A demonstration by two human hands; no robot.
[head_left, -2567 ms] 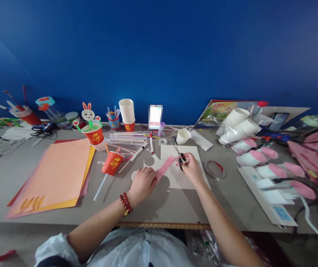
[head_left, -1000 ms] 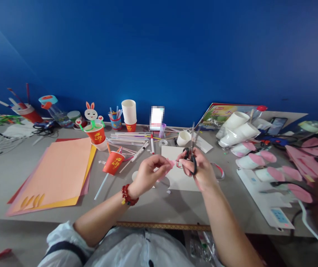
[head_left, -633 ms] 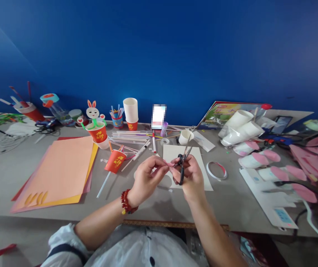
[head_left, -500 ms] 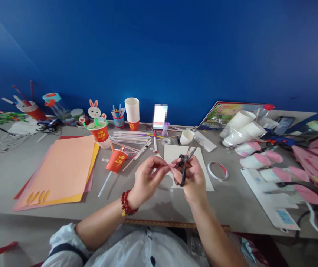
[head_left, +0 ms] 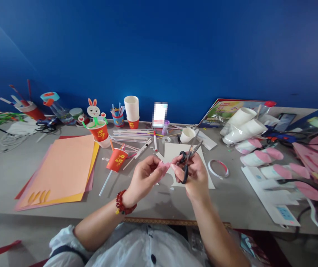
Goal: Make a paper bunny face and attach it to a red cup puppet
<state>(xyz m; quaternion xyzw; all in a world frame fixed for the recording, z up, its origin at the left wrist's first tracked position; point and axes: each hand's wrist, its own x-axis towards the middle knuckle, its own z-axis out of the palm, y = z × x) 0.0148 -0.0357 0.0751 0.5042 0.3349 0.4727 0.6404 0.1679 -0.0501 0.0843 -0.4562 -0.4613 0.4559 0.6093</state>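
A small piece of pink paper (head_left: 165,165) is pinched between the thumb and fingers of my left hand (head_left: 147,178). My right hand (head_left: 193,176) is closed around black-handled scissors (head_left: 187,163), whose blades point up and away from me. The right fingertips meet the pink piece near its right end; whether they grip it too, I cannot tell. Beneath both hands lies a white sheet (head_left: 207,174) with a rounded cut-out along its left side. To the left, a red paper cup (head_left: 117,160) rests tilted with a straw under it.
Coloured paper sheets (head_left: 64,167) are stacked at left. Behind them stands a cup with a paper rabbit (head_left: 93,111). Straws (head_left: 133,136) lie near the stacked cups (head_left: 131,109). On the right are a tape roll (head_left: 218,168), a power strip (head_left: 267,196) and several pink-and-white cup pieces (head_left: 255,158).
My hands have drawn slightly apart, showing more of the pink paper between them. The scissors have shifted a little to the right with my right hand.
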